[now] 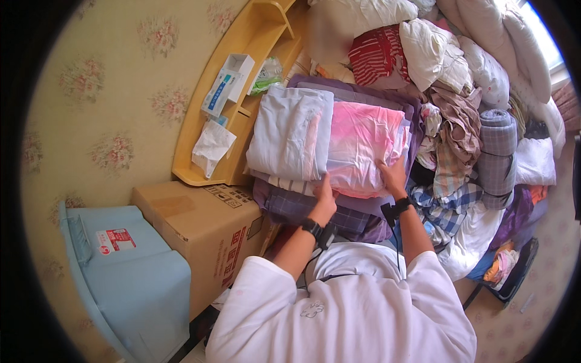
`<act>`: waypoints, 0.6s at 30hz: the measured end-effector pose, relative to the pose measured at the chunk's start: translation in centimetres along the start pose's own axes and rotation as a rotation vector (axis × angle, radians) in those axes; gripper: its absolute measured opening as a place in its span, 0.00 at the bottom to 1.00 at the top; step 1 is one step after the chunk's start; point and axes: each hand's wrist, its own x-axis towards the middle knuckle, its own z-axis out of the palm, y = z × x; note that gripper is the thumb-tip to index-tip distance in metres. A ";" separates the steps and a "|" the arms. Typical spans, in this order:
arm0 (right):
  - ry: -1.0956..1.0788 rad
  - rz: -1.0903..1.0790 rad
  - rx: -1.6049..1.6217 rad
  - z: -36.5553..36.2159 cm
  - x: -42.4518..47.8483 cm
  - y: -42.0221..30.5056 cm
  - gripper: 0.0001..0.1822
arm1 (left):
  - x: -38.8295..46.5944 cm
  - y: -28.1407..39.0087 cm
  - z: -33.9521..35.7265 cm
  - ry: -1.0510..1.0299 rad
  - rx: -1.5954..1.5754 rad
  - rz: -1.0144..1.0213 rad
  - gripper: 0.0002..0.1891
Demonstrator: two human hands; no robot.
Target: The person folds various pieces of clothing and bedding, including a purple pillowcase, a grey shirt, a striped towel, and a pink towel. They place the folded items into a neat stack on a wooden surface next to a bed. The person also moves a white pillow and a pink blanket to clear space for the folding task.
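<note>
A folded pink-and-white cloth [358, 145] lies in front of me on a pile of purple bedding. My right hand [393, 178] grips its front right edge, thumb on top and fingers partly hidden beneath. At the front left corner, my left hand [325, 202] holds the same cloth, its fingers tucked largely out of sight. Touching that cloth on the left is a folded pale grey fabric stack [290, 134] with a pink layer showing at its side. Purple checked bedding [313, 206] spreads beneath both.
Left stand a wooden headboard shelf [243, 125] with an opened small box [222, 90], a cardboard carton [181, 213] and a blue plastic storage bin [136, 272]. Loose clothes [454, 122], a rolled grey plaid bundle [498, 154] and white quilts [485, 63] crowd the right.
</note>
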 end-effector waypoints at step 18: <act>-0.132 -0.184 0.193 -2.3 3.0 9.3 0.31 | -5.9 0.4 2.0 -0.266 0.097 0.076 0.29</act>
